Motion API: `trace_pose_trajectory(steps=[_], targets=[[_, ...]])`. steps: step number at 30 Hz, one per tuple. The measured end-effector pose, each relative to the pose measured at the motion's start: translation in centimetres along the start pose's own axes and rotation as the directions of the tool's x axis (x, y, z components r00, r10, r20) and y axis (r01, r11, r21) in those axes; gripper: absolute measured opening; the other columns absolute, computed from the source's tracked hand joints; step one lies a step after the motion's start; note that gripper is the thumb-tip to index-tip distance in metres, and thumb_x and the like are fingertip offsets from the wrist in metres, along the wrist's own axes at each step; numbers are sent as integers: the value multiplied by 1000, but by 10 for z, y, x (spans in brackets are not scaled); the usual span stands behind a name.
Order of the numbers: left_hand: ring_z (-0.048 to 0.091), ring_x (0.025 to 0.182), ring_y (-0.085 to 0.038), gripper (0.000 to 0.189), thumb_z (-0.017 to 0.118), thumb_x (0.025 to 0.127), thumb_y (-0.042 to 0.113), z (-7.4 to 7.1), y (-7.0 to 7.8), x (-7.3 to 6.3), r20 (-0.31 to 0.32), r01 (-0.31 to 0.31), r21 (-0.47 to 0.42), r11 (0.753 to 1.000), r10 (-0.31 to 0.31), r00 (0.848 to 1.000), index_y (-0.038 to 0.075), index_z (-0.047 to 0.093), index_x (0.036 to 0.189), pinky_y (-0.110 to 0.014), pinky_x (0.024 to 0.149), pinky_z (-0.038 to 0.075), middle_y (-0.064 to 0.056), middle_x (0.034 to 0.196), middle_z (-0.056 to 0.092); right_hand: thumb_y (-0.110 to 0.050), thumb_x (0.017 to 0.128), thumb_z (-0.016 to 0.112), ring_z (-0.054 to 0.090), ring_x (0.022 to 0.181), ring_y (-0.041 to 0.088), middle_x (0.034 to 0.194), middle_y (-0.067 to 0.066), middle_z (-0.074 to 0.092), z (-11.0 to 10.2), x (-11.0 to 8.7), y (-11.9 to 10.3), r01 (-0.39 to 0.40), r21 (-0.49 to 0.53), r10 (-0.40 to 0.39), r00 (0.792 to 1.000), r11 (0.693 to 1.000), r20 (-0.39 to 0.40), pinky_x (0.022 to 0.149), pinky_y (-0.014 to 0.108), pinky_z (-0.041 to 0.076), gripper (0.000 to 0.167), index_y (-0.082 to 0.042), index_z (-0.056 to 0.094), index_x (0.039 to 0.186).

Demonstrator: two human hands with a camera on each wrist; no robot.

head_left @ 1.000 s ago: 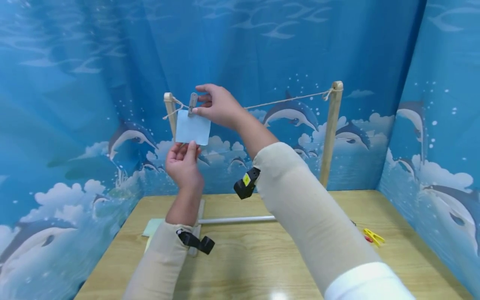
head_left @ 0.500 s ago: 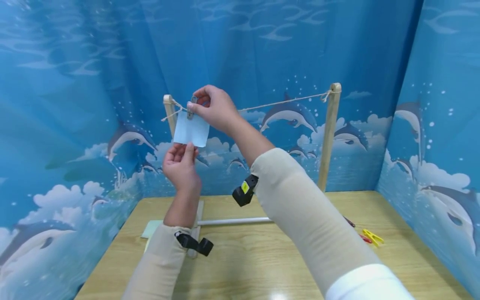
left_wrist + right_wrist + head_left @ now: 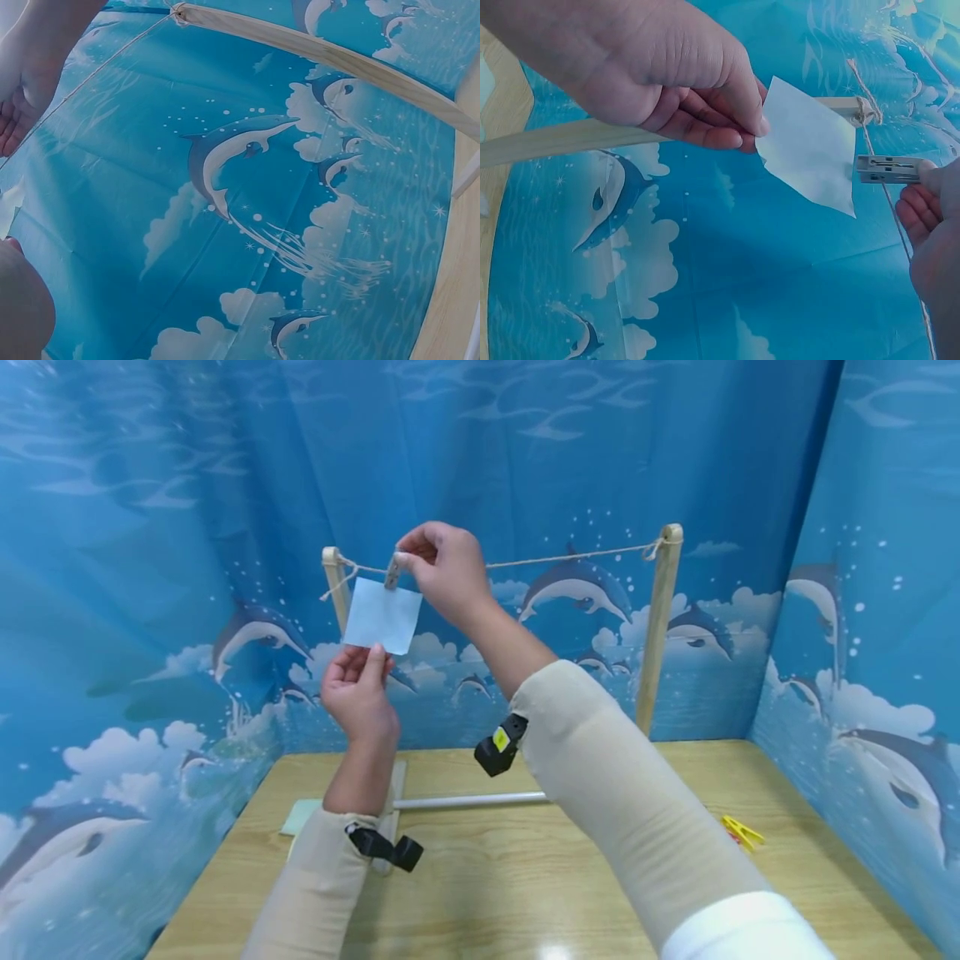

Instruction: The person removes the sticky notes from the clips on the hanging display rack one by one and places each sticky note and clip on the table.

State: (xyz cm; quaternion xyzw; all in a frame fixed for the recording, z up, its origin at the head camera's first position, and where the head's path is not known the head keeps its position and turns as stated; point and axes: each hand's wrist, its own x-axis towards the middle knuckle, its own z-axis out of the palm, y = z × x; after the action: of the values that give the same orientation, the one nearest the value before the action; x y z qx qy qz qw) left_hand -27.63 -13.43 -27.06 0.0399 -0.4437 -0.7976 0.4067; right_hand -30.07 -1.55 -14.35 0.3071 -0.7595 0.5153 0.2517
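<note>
Pegging step: pale blue square paper sheet [image 3: 382, 615] hangs at the thin twine line [image 3: 570, 558], near its left post.
Right hand [image 3: 442, 568] pinches the small grey clothes peg [image 3: 392, 572]; left hand [image 3: 358, 689] pinches the sheet's lower edge. Next, judged: release the peg squarely.

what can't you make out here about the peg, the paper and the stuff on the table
- Head view: whether the peg grips the string too; the right hand covers that spot.
- Head view: the red thing beside the yellow peg is hidden by the right sleeve.
- Head view: the green sheet is partly covered by the left forearm.
- Left wrist view: the paper and left hand fingertips are cut off by the edge.
</note>
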Motion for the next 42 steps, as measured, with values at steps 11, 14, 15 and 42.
trace_pose_trajectory(steps=[11,14,15,42], targets=[[67,92,-25,34,79,80,20,-1,4,-1,40,16,-14,1000,-15,999,2,66,106,-32,82,58,-16,106,66,-5,92,67,63,83,16,93,11,69,-18,-1,4,124,191,-95,984,974,-154,74,24,54,11,4,70,98],[68,90,-25,34,79,79,20,-1,5,-1,53,13,-20,1000,-12,998,2,66,105,-32,81,58,-16,106,67,-5,92,67,63,84,16,94,11,69,-25,-4,6,129,224,-96,983,966,-154,77,25,55,12,4,71,99],[68,88,-25,34,79,79,19,-2,5,-1,58,7,-21,1000,-5,998,1,66,104,-32,80,58,-16,105,67,-5,92,67,64,84,16,94,11,69,-27,-5,8,126,228,-94,984,965,-150,78,25,55,12,4,71,99],[66,81,-24,25,79,82,16,-21,15,-6,257,-37,95,995,12,966,1,65,96,-29,72,59,-14,96,65,-11,90,71,64,105,21,109,11,67,-57,-57,36,1,204,1,1000,979,-12,92,27,52,32,-2,65,120]])
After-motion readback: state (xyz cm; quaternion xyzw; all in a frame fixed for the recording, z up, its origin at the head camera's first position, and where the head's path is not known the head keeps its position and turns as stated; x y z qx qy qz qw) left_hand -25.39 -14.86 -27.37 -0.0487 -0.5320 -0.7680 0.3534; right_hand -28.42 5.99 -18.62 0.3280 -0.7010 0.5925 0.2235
